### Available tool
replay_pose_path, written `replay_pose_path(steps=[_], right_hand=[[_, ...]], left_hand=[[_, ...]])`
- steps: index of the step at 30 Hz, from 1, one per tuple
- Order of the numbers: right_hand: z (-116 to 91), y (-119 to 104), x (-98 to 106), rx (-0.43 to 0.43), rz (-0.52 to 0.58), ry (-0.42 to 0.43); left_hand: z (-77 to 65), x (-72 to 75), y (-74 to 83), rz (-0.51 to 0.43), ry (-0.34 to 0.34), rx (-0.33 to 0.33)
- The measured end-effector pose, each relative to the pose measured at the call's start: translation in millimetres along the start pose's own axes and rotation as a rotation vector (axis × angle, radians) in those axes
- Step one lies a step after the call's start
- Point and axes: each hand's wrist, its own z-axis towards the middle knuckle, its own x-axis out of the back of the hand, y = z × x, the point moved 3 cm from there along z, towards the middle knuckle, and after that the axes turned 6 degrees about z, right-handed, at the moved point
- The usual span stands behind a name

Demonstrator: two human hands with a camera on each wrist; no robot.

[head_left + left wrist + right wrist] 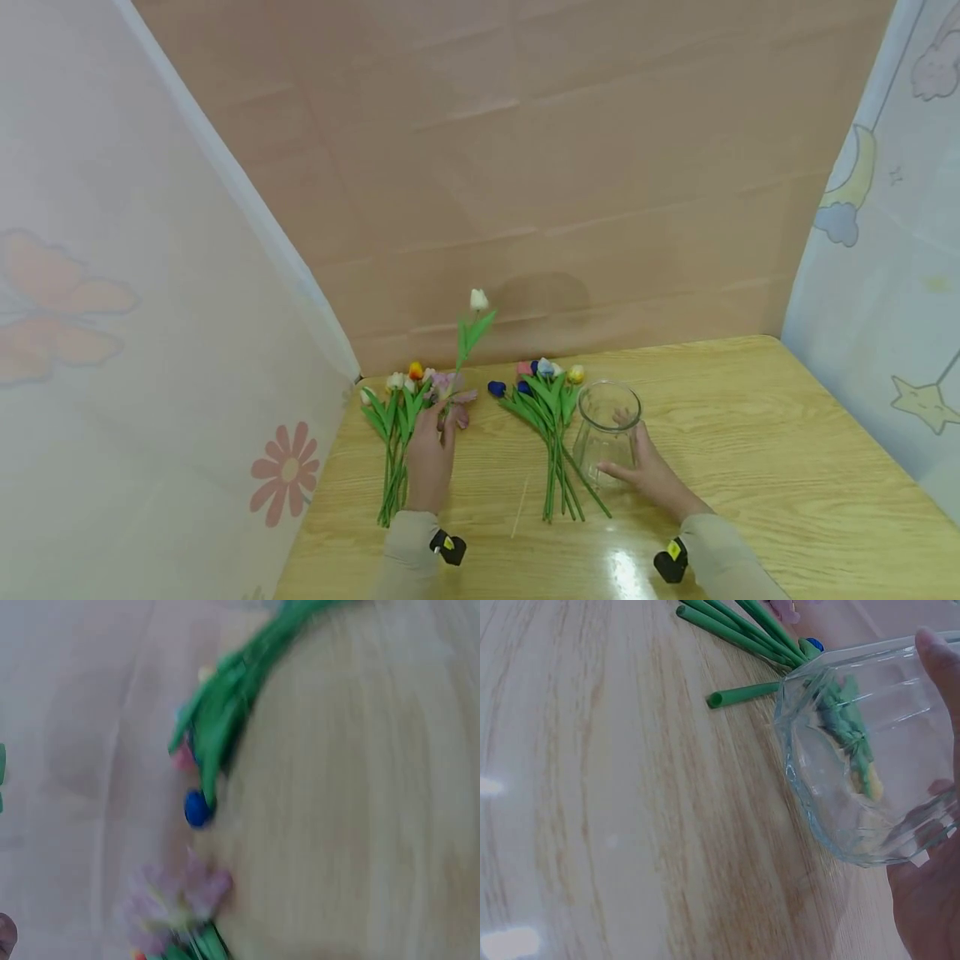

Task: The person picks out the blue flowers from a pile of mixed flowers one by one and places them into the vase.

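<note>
In the head view my left hand point(431, 458) pinches the stem of a white tulip point(478, 300), its bloom pointing up and its green leaves above the fingers. Behind that hand lies a bunch of tulips point(393, 433) with white and orange blooms, and a pink-purple lily point(461, 398) beside it. My right hand point(652, 475) grips a clear glass vase point(600, 446) from its right side, thumb in front. Nothing shows inside the vase. In the right wrist view the thumb and fingers wrap the glass point(802, 787); whether its base touches the table I cannot tell.
A second bunch of tulips point(553, 433), with blue, pink, white and yellow blooms, lies left of the vase, stems towards me. The wooden table point(787, 467) meets a brown backdrop point(600, 167) behind and patterned side sheets point(187, 333). The left wrist view is blurred.
</note>
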Motion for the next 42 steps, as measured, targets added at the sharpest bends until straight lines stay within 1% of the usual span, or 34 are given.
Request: replay_pose_path(steps=[2, 3, 6, 8, 11, 15, 20, 23, 25, 27, 29, 31, 33, 35, 37, 39, 42], right_hand=[[0.2, 0.2, 0.0, 0.002, -0.001, -0.002], [0.3, 0.5, 0.1, 0.002, -0.001, -0.002], [0.4, 0.5, 0.0, 0.007, -0.001, -0.004], [0.5, 0.9, 0.1, 0.01, 0.0, -0.005], [0.4, 0.7, 0.5, 0.014, 0.006, -0.009], [-0.3, 0.7, 1.6, -0.001, 0.011, -0.011], [-1.0, -0.2, 1.5, -0.004, 0.0, -0.006], [-1.4, -2.0, 0.7, 0.008, -0.008, -0.008], [-1.4, -3.3, 0.2, 0.016, -0.013, -0.005], [-1.5, -4.1, 0.3, 0.016, -0.012, -0.004], [-1.3, -4.7, 0.8, 0.017, -0.009, -0.003], [-1.0, -4.9, 1.6, 0.016, -0.01, -0.001], [-0.8, -4.2, 2.3, 0.016, -0.009, 0.001], [-0.5, -3.4, 2.8, 0.019, -0.013, 0.003], [-0.4, -2.2, 2.4, 0.019, -0.011, 0.004], [-0.4, -1.1, 1.8, 0.019, -0.01, 0.003], [-0.7, -0.8, 0.5, 0.013, -0.013, -0.002]], left_hand=[[-5.9, 4.8, -17.8, 0.046, -0.01, 0.021], [-9.8, 5.4, -27.0, 0.077, -0.016, 0.031], [-24.3, 5.4, -51.0, 0.128, -0.054, 0.08], [-35.0, 2.7, -65.1, 0.164, -0.093, 0.124], [-48.7, -0.5, -79.0, 0.194, -0.18, 0.198], [-59.1, -5.8, -88.6, 0.241, -0.306, 0.255], [-62.6, -9.8, -92.8, 0.271, -0.472, 0.301], [-60.8, -10.1, -93.3, 0.276, -0.545, 0.337], [-57.6, -9.6, -92.0, 0.28, -0.564, 0.348], [-53.2, -9.4, -89.2, 0.299, -0.553, 0.329], [-45.6, -8.3, -80.8, 0.33, -0.512, 0.282], [-34.0, -6.2, -64.8, 0.355, -0.482, 0.252], [-21.1, -4.7, -43.3, 0.354, -0.474, 0.235], [-10.8, -6.4, -20.4, 0.324, -0.503, 0.223], [-6.5, -12.7, 0.4, 0.261, -0.558, 0.194], [-8.2, -22.6, 19.2, 0.191, -0.617, 0.151], [-17.3, -39.4, 46.5, 0.111, -0.688, 0.09]])
